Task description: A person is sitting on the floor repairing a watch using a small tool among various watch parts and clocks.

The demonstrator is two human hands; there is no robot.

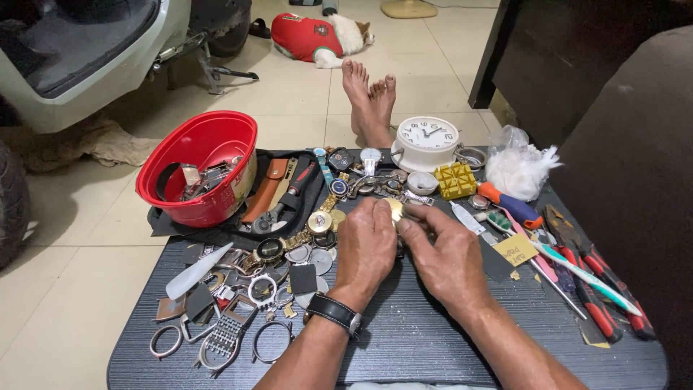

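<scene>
Both my hands meet over the middle of a dark grey low table [404,339]. My left hand [367,245], with a black-strapped wristwatch [333,313] on its wrist, and my right hand [444,249] pinch a small gold watch case [394,208] between their fingertips. Most of the case is hidden by my fingers. Just left of my hands lie several watches and round watch parts [303,245].
A red bowl [202,162] of parts stands at the back left beside a tool pouch [278,191]. A white clock [426,142], a yellow block [455,180], cotton in a bag [516,167], pliers [592,278] and screwdrivers lie at the right. Bare feet [369,97], a dog [317,36] and a scooter [79,58] are beyond.
</scene>
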